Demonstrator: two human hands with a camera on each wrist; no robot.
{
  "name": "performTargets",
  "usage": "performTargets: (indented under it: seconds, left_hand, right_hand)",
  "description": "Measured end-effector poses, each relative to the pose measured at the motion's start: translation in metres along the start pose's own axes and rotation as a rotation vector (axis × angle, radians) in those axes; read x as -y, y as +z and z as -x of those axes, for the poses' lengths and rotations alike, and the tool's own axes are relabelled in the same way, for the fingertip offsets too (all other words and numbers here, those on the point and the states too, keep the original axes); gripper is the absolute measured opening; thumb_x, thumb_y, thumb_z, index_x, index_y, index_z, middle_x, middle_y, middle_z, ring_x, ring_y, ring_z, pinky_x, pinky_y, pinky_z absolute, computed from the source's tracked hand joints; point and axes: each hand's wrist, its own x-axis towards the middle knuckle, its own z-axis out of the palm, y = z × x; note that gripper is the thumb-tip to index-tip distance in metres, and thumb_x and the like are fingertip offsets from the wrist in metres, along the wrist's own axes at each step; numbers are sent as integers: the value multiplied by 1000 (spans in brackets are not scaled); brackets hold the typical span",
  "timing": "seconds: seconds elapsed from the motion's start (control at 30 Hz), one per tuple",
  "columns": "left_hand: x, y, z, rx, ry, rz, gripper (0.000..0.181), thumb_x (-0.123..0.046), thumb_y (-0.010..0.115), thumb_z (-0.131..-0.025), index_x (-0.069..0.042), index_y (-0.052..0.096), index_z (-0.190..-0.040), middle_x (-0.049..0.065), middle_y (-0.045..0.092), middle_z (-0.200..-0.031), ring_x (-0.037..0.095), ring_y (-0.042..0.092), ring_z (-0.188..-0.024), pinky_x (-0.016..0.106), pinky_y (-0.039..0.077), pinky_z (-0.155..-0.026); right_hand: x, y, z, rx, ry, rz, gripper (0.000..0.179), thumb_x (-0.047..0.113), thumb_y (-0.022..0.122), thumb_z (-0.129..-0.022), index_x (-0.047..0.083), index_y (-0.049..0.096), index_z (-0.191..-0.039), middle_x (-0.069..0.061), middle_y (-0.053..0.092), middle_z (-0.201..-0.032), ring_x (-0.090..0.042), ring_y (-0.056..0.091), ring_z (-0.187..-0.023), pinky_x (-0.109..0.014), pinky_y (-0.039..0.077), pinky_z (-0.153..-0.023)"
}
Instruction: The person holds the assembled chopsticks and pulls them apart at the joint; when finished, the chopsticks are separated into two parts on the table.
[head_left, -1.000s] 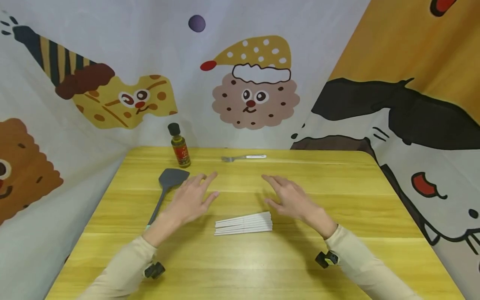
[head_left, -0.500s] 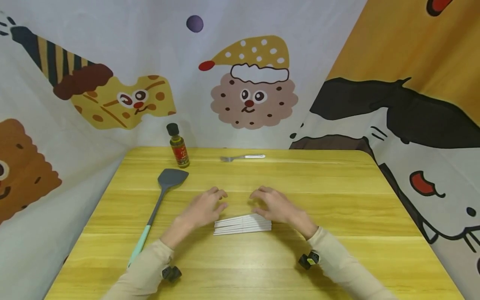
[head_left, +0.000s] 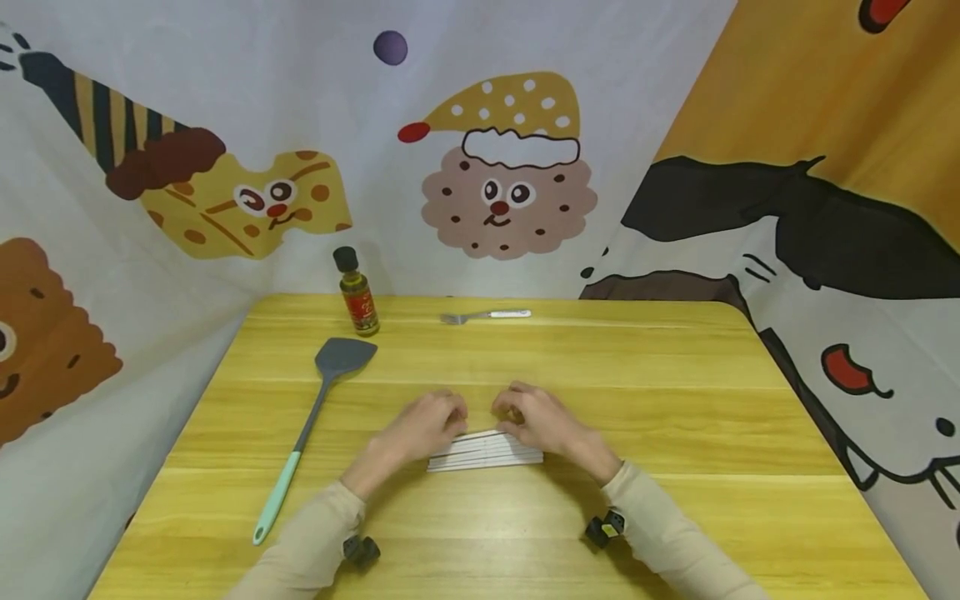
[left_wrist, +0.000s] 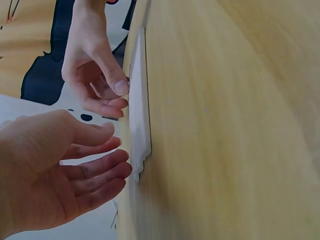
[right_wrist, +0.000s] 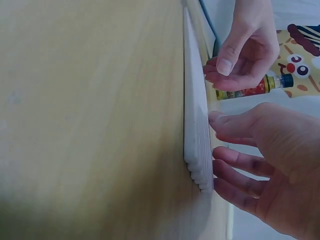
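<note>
Several slim white sticks (head_left: 487, 451) lie side by side on the table, fanned slightly wider toward the right; their exact kind does not show. My left hand (head_left: 429, 425) hovers at their far left edge, fingers bent a little with thumb and fingertips apart, as the left wrist view shows. Over the far right part of the row, my right hand (head_left: 546, 419) bends its fingers loosely. In the right wrist view its thumb tip (right_wrist: 216, 118) comes right up to the sticks, a gap showing between thumb and fingers. Neither palm has anything in it.
Left of the hands lies a spatula (head_left: 307, 425) with a grey head and mint handle. A dark-capped bottle (head_left: 360, 302) with a red label stands at the back left. Near the wooden table's (head_left: 675, 400) back edge lies a white-handled fork (head_left: 487, 316). A cartoon-printed cloth hangs behind.
Both hands have come inward and down toward the sticks, and their fingers have gone from stretched out to bent. The left arm has moved off the spatula's handle. The sticks have not moved.
</note>
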Motion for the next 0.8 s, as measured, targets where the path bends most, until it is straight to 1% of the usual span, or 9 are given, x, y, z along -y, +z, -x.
performTargets:
  seconds: [0.13,0.33,0.47,0.57,0.67,0.8]
  left_hand:
    - [1,4,-3,1,23,-16,4,-13,71,-94,-10,69,-95,0,64,-91,12,59,-82,27,53,-71]
    - [0,8,-5,29,31,-29,9,-15,75,-92,-12,66,-90,-1,61,-88,10,55,-77,23,49,-66]
    - [0,9,-7,29,36,-32,11,-12,72,-93,-12,64,-86,-2,58,-85,10,52,-75,23,47,-64]
    - [1,10,-9,29,31,-33,13,-10,69,-95,-13,62,-85,-3,55,-83,10,50,-73,23,45,-63]
    - [2,12,-12,29,34,-29,12,-9,66,-96,-13,62,-86,-2,55,-83,10,49,-73,24,45,-64]
    - [2,13,-16,37,36,-4,8,-8,65,-98,-11,64,-91,-1,58,-86,11,52,-77,25,48,-68]
  right_hand:
    - [0,1,1,-20,1,7,22,15,79,-87,6,73,-106,-5,68,-100,-14,65,-82,-20,57,-72]
    - [-1,4,2,-42,-1,28,14,15,78,-89,7,73,-100,-4,67,-96,-12,64,-80,-16,55,-70]
    - [-2,6,2,-63,-7,55,12,17,77,-90,9,73,-97,-3,65,-95,-10,63,-78,-16,54,-68]
    - [-3,7,1,-60,-27,47,12,17,78,-90,9,73,-97,-2,66,-94,-10,64,-79,-17,55,-69]
    - [-5,8,-1,-58,-64,32,10,10,78,-88,8,73,-97,-3,68,-93,-12,66,-81,-18,56,-72]
    - [-9,7,-1,-83,-107,65,13,0,77,-86,8,74,-96,-3,70,-92,-15,67,-83,-22,58,-76]
